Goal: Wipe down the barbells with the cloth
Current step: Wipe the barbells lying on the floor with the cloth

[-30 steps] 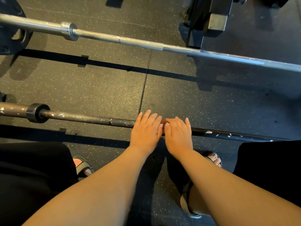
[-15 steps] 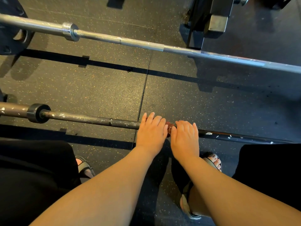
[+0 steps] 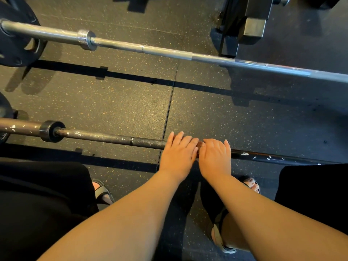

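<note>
Both our hands sit side by side, middle of the dark barbell (image 3: 113, 138), which lies across the rubber floor (image 3: 113, 102) just in front of our feet. The left hand (image 3: 178, 157) and right hand (image 3: 215, 159) press a reddish-brown cloth (image 3: 200, 145) onto the shaft. The fingers lie nearly straight over the top, not clenched, and the thumbs are hidden. The cloth is soft and should bunch easily, so we judge flat pressure suits it. The bar is stiff, heavy steel, knurled and paint-flecked, with a round collar (image 3: 50, 131) toward the left. The smoother silver barbell (image 3: 150, 49) lies farther off.
</note>
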Available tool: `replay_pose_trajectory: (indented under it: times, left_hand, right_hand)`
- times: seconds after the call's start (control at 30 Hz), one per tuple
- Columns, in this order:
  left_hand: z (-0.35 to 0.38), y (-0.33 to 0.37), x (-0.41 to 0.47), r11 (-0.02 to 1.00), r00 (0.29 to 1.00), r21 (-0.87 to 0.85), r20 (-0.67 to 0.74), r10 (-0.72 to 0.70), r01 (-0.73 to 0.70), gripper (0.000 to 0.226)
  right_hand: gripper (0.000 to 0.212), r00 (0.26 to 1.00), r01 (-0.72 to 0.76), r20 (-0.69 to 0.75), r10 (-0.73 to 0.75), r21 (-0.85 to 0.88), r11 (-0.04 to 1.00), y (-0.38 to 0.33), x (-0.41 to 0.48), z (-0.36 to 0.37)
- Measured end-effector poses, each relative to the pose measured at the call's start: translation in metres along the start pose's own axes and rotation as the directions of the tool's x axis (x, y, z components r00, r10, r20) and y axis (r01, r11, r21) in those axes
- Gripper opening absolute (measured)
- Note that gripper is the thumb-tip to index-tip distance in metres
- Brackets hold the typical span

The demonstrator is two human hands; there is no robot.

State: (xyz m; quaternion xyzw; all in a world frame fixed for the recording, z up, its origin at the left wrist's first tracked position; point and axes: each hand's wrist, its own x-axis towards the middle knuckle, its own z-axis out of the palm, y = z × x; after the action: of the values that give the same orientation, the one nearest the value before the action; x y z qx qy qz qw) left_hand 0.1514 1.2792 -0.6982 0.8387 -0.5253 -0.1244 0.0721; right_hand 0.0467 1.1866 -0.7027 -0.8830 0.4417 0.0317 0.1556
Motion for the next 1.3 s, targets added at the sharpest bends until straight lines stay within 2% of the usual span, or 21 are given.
replay_pose_trajectory:
  times: [0.07,0.1,0.17,0.23,0.3,0.4,0.47,0.53,0.6,0.67,0.73,0.77,0.9,1.03,1.1,1.17,1.23,1.3]
  left_hand:
    - [-0.006,-0.019,-0.006,0.998,0.998,0.028,-0.029,-0.054,0.055,0.049]
    - [-0.009,-0.030,-0.009,0.989,0.988,0.022,-0.047,-0.146,0.147,0.048]
    - [-0.014,-0.048,-0.014,0.933,0.929,-0.018,-0.094,-0.359,0.359,0.048]
    - [-0.015,-0.050,-0.015,0.891,0.885,-0.050,-0.103,-0.454,0.451,0.046]
    - [-0.014,-0.037,-0.013,0.902,0.897,-0.057,-0.089,-0.433,0.429,0.045]
    - [-0.009,-0.012,-0.012,0.978,0.978,-0.009,-0.040,-0.206,0.206,0.047]
    - [-0.005,-0.006,-0.013,0.998,0.998,-0.002,-0.005,-0.069,0.069,0.051]
    - [-0.004,-0.016,-0.013,1.000,1.000,-0.016,0.000,-0.016,0.016,0.052]
    - [-0.007,-0.036,-0.018,0.999,0.999,0.007,-0.011,-0.050,0.050,0.053]
    - [-0.015,-0.060,-0.024,0.977,0.976,0.016,-0.039,-0.213,0.214,0.054]
    - [-0.023,-0.075,-0.029,0.920,0.918,-0.003,-0.065,-0.391,0.392,0.052]
    - [-0.025,-0.075,-0.029,0.901,0.899,-0.008,-0.069,-0.433,0.433,0.050]
    - [-0.022,-0.047,-0.024,0.914,0.913,-0.015,-0.058,-0.405,0.404,0.051]
    - [-0.008,-0.018,-0.024,0.992,0.992,-0.026,-0.006,-0.127,0.127,0.058]
    - [-0.008,-0.025,-0.023,0.996,0.996,-0.017,-0.023,-0.088,0.088,0.058]
    - [-0.008,-0.037,-0.024,0.986,0.985,-0.036,-0.041,-0.167,0.166,0.053]
    - [-0.012,-0.043,-0.023,0.935,0.934,-0.103,-0.076,-0.348,0.340,0.049]
    - [-0.014,-0.035,-0.020,0.901,0.900,-0.126,-0.088,-0.426,0.414,0.049]
  right_hand:
    - [0.046,1.000,-0.011,-0.001,0.011,0.010,1.000,-0.001,-0.001,-0.001]
    - [0.045,1.000,-0.015,-0.004,0.015,0.004,1.000,-0.002,0.000,-0.002]
    - [0.045,1.000,-0.023,0.000,0.023,0.003,1.000,-0.005,0.000,-0.003]
    - [0.045,0.999,-0.034,0.004,0.034,0.001,0.999,-0.006,0.001,-0.003]
    - [0.044,0.999,-0.044,-0.003,0.044,-0.003,0.999,-0.007,0.001,-0.002]
    - [0.046,0.999,-0.033,-0.009,0.033,-0.036,0.999,-0.008,-0.001,0.000]
    - [0.051,1.000,-0.019,0.000,0.019,-0.068,0.998,-0.008,-0.003,0.000]
    - [0.055,1.000,0.003,0.024,-0.001,-0.092,0.996,-0.013,-0.005,-0.002]
    - [0.056,0.998,0.045,0.058,-0.040,-0.086,0.995,-0.023,-0.005,-0.001]
    - [0.054,0.995,0.070,0.077,-0.065,-0.067,0.995,-0.033,-0.004,0.003]
    - [0.054,0.996,0.065,0.065,-0.062,-0.053,0.996,-0.039,-0.003,0.007]
    - [0.054,0.997,0.058,0.053,-0.056,-0.051,0.997,-0.040,-0.002,0.009]
    - [0.049,0.999,0.044,0.010,-0.045,0.035,0.998,-0.036,0.000,0.010]
    - [0.042,0.999,0.031,-0.033,-0.031,0.026,0.999,-0.022,-0.005,0.006]
    - [0.045,0.998,-0.022,-0.057,0.023,0.003,1.000,-0.011,-0.005,0.002]
    - [0.052,0.998,-0.043,-0.055,0.043,0.006,0.999,-0.005,-0.002,0.000]
    - [0.055,0.998,-0.042,-0.049,0.043,0.019,0.999,-0.005,0.001,0.001]
    - [0.054,0.998,-0.041,-0.040,0.042,0.023,0.999,-0.004,0.002,0.002]
